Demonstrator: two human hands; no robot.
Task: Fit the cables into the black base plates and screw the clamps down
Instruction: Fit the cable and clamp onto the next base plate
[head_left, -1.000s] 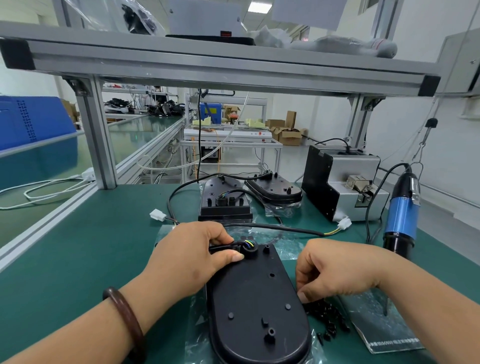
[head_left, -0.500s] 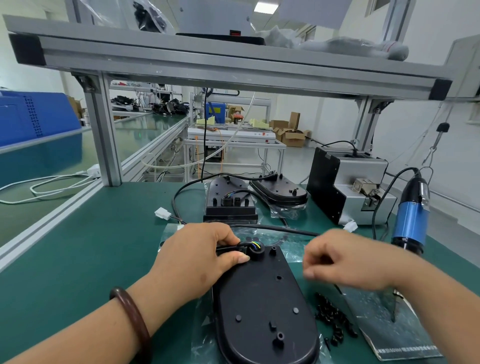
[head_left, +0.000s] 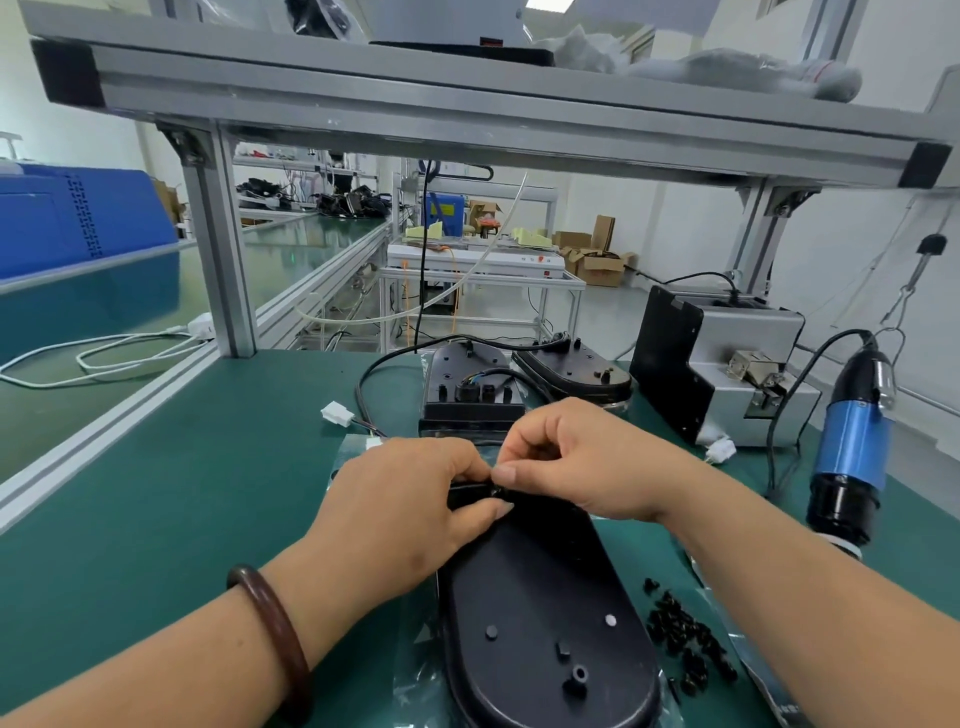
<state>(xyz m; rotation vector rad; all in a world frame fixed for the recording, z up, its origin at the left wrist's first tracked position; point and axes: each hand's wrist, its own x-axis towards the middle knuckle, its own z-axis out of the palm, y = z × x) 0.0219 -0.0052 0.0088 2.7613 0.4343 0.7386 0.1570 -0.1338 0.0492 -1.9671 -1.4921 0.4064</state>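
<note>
A long black oval base plate (head_left: 540, 613) lies on the green bench in front of me. My left hand (head_left: 410, 499) grips the black cable (head_left: 467, 491) against the plate's far end, thumb and fingers curled round it. My right hand (head_left: 582, 457) meets it from the right, its fingertips pinching a small black part right at the cable; what the part is stays hidden under the fingers. A heap of small black screws (head_left: 685, 639) lies right of the plate. Two more black base plates with cables (head_left: 467, 384) (head_left: 576, 366) sit farther back.
A blue electric screwdriver (head_left: 852, 441) hangs at the right. Behind it stands a grey and black screw feeder box (head_left: 727, 358). White connectors (head_left: 336, 414) (head_left: 721, 449) lie on the mat. An aluminium shelf frame (head_left: 223, 249) crosses overhead and stands at the left.
My right hand has come up from the screw heap and moved left to meet my left hand at the cable. The left hand has kept its hold.
</note>
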